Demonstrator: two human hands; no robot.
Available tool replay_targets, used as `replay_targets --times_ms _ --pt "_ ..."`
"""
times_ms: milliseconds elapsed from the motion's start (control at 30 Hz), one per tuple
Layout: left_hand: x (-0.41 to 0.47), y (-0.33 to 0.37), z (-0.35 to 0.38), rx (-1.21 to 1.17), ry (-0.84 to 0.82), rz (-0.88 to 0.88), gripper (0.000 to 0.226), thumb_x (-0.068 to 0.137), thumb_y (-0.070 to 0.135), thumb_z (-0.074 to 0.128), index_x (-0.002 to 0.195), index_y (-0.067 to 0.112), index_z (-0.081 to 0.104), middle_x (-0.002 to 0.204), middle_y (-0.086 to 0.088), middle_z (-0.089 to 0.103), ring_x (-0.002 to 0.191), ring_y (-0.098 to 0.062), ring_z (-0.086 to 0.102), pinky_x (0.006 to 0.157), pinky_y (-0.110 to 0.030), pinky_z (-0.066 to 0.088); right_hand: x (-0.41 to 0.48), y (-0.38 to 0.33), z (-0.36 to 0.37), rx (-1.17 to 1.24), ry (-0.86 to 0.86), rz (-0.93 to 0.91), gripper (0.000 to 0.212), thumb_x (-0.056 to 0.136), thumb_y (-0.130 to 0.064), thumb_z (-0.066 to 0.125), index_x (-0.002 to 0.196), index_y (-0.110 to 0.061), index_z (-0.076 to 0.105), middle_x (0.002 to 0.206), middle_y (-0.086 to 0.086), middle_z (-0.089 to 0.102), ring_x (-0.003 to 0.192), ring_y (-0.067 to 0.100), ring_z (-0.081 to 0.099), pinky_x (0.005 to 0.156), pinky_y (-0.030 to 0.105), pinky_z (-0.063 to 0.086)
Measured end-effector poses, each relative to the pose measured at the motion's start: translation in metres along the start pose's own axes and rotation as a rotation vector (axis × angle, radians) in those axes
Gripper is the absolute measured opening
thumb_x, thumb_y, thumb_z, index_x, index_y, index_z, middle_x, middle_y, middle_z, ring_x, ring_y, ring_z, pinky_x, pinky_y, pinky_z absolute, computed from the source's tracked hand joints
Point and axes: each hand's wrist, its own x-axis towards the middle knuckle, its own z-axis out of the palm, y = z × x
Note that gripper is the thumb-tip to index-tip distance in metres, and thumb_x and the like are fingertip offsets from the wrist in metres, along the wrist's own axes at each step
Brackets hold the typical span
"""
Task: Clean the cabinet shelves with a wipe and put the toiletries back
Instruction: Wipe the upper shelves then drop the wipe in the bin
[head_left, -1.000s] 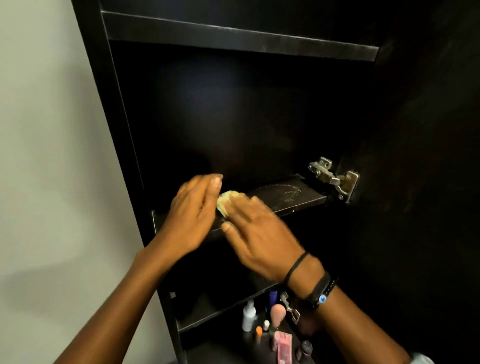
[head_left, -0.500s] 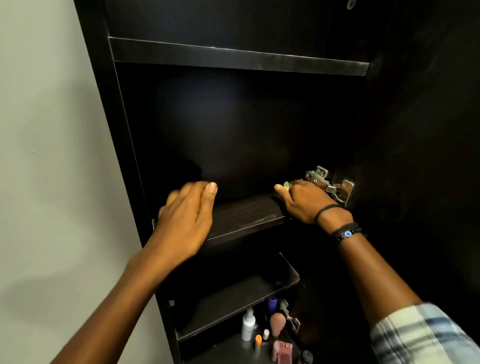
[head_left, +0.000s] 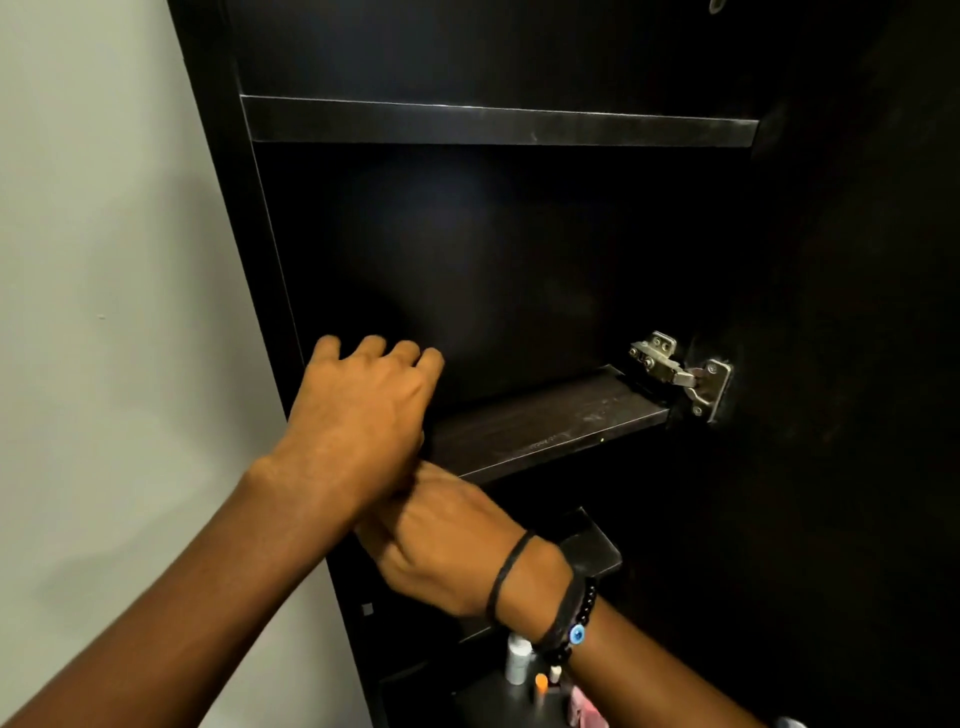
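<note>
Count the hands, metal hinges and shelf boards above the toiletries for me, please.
Hands: 2, left hand and right hand
Metal hinge: 1
Shelf boards above the toiletries: 3, upper board, middle board, lower board
Total: 6

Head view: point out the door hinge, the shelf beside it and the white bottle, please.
door hinge (head_left: 670, 366), head view, on its metal arm.
shelf (head_left: 561, 415), head view, on its bare top.
white bottle (head_left: 518, 667), head view, on its body.
</note>
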Motion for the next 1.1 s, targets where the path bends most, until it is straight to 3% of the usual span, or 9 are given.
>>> replay_targets --times_ms 67,133,300,400,500,600,700,967,1100 --pt "-0.001 0.0 0.001 0.021 -0.017 0.014 0.051 0.091 0.03 0.046 0.138 0.023 0.028 0.136 0.003 0.046 0.122 -0.021 0.046 0.097 -0.042 0.034 -0.006 0.025 -0.003 -0.037 -0.047 0.084 0.035 0.091 -0.024 0.038 0.094 -0.004 0.067 0.096 0.016 0.069 0.099 0.031 0.061 0.1 0.03 0.034" --pt "-0.004 0.001 0.004 0.021 -0.023 0.025 0.046 0.092 0.028 0.042 0.137 0.023 0.031 0.134 0.002 0.048 0.12 -0.021 0.048 0.095 -0.041 0.034 -0.019 0.063 -0.012 -0.019 -0.102 0.286 0.05 0.096 -0.038 0.029 0.129 -0.008 0.053 0.134 0.012 0.053 0.132 0.023 0.042 0.116 0.027 0.024" --pt "-0.007 0.004 0.013 -0.004 -0.034 0.035 0.047 0.092 0.028 0.044 0.138 0.023 0.032 0.133 0.003 0.05 0.119 -0.019 0.049 0.097 -0.041 0.034 -0.069 0.172 -0.041 -0.139 -0.241 0.79 0.062 0.098 -0.049 0.025 0.148 -0.012 0.027 0.156 0.007 0.023 0.146 0.017 0.014 0.121 0.032 0.013" --pt "-0.007 0.005 0.015 -0.041 -0.032 0.031 0.048 0.093 0.03 0.044 0.138 0.024 0.031 0.135 0.003 0.048 0.121 -0.019 0.048 0.098 -0.041 0.034 -0.07 0.169 -0.038 -0.177 -0.243 0.769 0.063 0.098 -0.049 0.021 0.147 -0.01 0.028 0.156 0.009 0.024 0.147 0.018 0.012 0.121 0.032 0.01" --pt "-0.005 0.005 0.016 -0.093 -0.015 0.021 0.046 0.093 0.03 0.043 0.138 0.025 0.031 0.135 0.004 0.048 0.121 -0.018 0.047 0.097 -0.041 0.035 -0.059 0.101 -0.026 -0.133 -0.104 0.556 0.068 0.093 -0.051 0.014 0.144 -0.01 0.036 0.152 0.009 0.034 0.145 0.017 0.02 0.121 0.031 0.011" --pt "-0.004 0.007 0.018 -0.123 -0.032 0.018 0.045 0.092 0.031 0.045 0.135 0.026 0.033 0.135 0.005 0.047 0.122 -0.019 0.047 0.096 -0.041 0.036 -0.048 0.021 -0.007 -0.068 -0.055 0.307 0.054 0.098 -0.038 0.026 0.141 -0.007 0.04 0.151 0.01 0.035 0.144 0.018 0.023 0.12 0.032 0.016" --pt "-0.003 0.009 0.022 -0.137 -0.062 0.014 0.046 0.093 0.034 0.046 0.136 0.027 0.033 0.137 0.005 0.046 0.124 -0.018 0.045 0.098 -0.041 0.036 -0.045 -0.001 -0.003 -0.035 -0.055 0.242 0.051 0.1 -0.039 0.028 0.14 -0.011 0.043 0.151 0.008 0.035 0.145 0.015 0.021 0.119 0.031 0.017" --pt "-0.009 0.014 0.033 -0.232 -0.13 0.048 0.045 0.095 0.027 0.039 0.139 0.024 0.032 0.139 0.005 0.045 0.119 -0.017 0.05 0.096 -0.039 0.041 -0.067 0.137 -0.043 -0.163 -0.202 0.733 0.068 0.097 -0.053 0.023 0.148 -0.009 0.024 0.157 0.012 0.019 0.147 0.019 0.012 0.121 0.029 0.006" --pt "-0.006 0.015 0.032 -0.175 -0.164 0.038 0.048 0.094 0.029 0.043 0.14 0.024 0.031 0.139 0.004 0.044 0.121 -0.018 0.049 0.097 -0.04 0.04 -0.043 0.181 -0.046 -0.09 -0.352 0.898 0.064 0.099 -0.046 0.025 0.143 -0.001 0.028 0.151 0.022 0.025 0.141 0.031 0.024 0.117 0.037 0.019"
